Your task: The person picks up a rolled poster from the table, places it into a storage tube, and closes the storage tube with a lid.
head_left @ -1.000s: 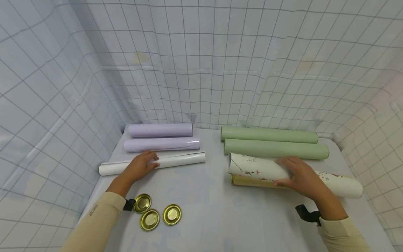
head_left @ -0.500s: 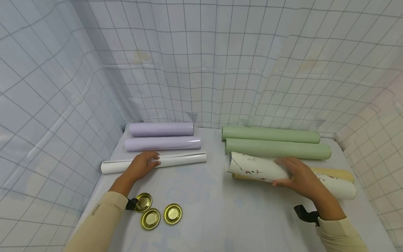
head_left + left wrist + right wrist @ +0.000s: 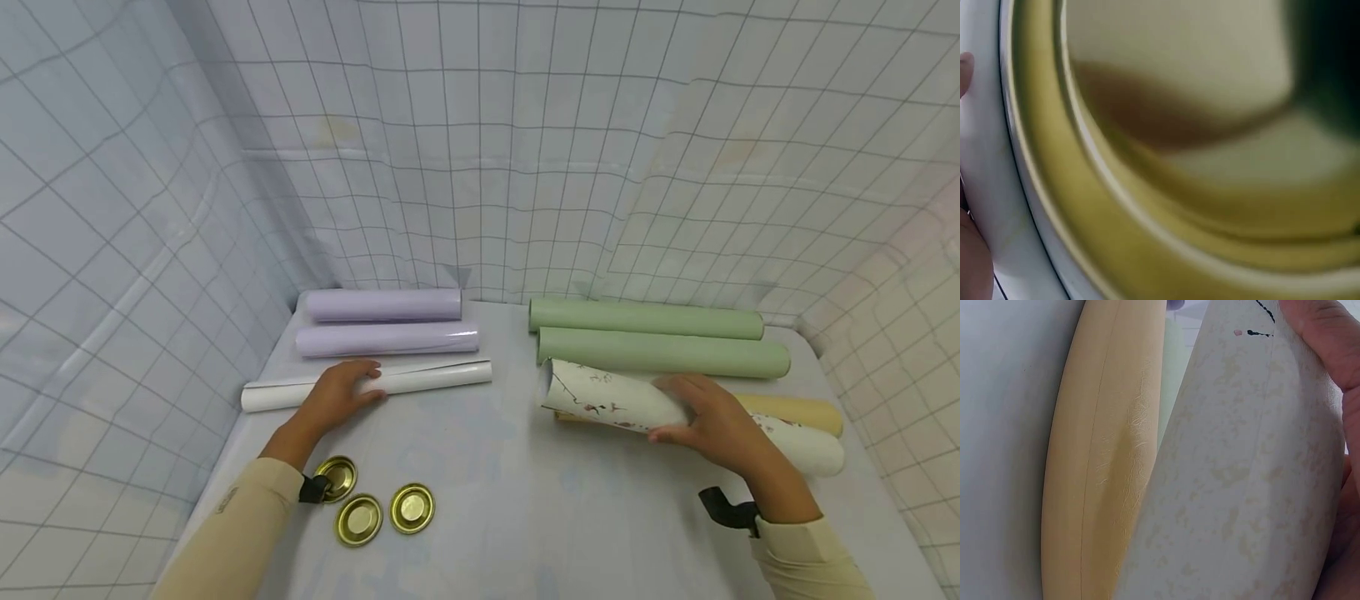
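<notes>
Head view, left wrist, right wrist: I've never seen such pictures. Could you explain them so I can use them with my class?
No machine is at work here, just a person's two bare hands. The head camera looks forward and down; the others are worn on each wrist. On the white surface lie two lilac rolls, two green rolls, a yellow roll and three gold-coloured dishes. The left hand holds a white roll; the right hand grips a flower-patterned roll, which hides part of the yellow one from the head camera. In the left wrist picture, one blurred dish fills most of the frame; the right wrist picture shows the flower-patterned and yellow rolls close up.
</notes>
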`<state>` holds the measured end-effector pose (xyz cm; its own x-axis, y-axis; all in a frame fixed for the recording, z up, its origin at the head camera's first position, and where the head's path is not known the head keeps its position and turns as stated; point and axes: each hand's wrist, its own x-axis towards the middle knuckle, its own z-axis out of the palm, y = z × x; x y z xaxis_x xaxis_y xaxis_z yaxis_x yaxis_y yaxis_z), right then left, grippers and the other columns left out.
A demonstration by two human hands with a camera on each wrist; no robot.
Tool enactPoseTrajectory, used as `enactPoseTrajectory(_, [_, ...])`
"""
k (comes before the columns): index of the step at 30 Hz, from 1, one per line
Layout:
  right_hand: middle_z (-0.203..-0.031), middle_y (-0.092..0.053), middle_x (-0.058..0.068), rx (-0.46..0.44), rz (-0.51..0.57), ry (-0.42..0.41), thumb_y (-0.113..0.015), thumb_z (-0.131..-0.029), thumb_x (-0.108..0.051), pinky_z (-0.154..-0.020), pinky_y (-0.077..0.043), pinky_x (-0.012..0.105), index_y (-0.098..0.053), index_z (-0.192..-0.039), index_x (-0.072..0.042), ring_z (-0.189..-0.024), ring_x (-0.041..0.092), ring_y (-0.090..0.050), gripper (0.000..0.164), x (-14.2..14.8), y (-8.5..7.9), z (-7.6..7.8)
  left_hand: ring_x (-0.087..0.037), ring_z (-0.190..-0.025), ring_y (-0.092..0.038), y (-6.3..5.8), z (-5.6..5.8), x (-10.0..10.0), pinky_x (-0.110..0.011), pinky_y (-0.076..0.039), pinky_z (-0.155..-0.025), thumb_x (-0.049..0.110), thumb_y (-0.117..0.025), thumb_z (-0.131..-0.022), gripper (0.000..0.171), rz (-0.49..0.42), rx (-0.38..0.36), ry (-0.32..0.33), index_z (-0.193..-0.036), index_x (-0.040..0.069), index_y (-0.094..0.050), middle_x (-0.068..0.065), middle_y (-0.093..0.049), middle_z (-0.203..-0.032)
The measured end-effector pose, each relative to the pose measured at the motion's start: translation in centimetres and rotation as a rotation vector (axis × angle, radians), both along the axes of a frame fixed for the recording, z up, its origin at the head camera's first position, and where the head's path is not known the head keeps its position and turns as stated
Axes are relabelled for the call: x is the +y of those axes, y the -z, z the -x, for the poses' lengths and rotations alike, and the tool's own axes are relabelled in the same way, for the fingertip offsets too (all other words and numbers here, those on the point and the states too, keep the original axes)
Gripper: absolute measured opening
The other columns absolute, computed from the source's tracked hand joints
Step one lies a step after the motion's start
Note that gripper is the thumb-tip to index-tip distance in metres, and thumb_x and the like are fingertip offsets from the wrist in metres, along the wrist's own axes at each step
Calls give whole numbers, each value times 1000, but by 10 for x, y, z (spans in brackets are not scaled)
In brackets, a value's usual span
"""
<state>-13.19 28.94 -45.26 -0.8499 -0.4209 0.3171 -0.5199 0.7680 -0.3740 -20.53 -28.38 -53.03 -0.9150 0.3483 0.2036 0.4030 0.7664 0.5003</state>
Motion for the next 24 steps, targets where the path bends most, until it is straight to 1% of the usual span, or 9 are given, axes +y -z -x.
enactPoseTrajectory(2, [-116, -65, 14, 3, 2, -2, -96, -58, -27, -86, -48, 52, -63, -121, -5, -108, 35, -60, 74, 0, 0, 0, -39, -115, -59, -1, 1, 0, -53, -45, -100, 16, -83, -82, 38, 12, -12, 7, -113, 0, -68, -19, -66, -120])
enactPoseTrajectory(7, [-116, -65, 13, 8, 6, -10, -96, -58, -26, -86, -48, 51, -63, -121, -6, -108, 34, -60, 74, 0, 1, 1, -39, -120, -56, -4, 3, -1, -54, -43, -102, 18, -82, -83, 47, 15, -101, 1, -124, 2, -64, -19, -63, -126])
enactPoseTrajectory(11, [-117, -65, 13, 1, 12, -13, -96, -58, -25, -86, -48, 51, -63, -121, -6, -108, 35, -60, 74, 0, 1, 1, -41, -123, -53, -6, 3, -3, -55, -41, -104, 18, -82, -83, 53, 22, -122, 7, -129, 1, -63, -20, -61, -130])
enactPoseTrajectory(17, [-116, -65, 13, 1, 17, -9, -96, -58, -24, -85, -49, 51, -63, -122, -6, -108, 34, -60, 74, 2, 1, 1, -44, -122, -54, -8, 2, -3, -56, -40, -104, 15, -81, -83, 53, 20, -89, 39, -131, 0, -63, -22, -61, -130])
enactPoseTrajectory(20, [-116, -65, 14, 1, 19, -10, -96, -58, -24, -85, -49, 52, -63, -121, -6, -107, 35, -60, 74, 2, 1, 1, -44, -120, -55, -8, 2, -3, -57, -41, -102, 13, -81, -83, 52, 28, -47, 66, -130, -1, -63, -23, -62, -128])
enactPoseTrajectory(24, [-117, -65, 14, -14, 19, -7, -96, -59, -26, -86, -49, 53, -62, -122, -6, -109, 35, -59, 74, 2, 1, 0, -43, -117, -57, -8, 3, -4, -57, -43, -100, 15, -80, -83, 51, 71, 10, 101, -129, -2, -64, -22, -63, -126])
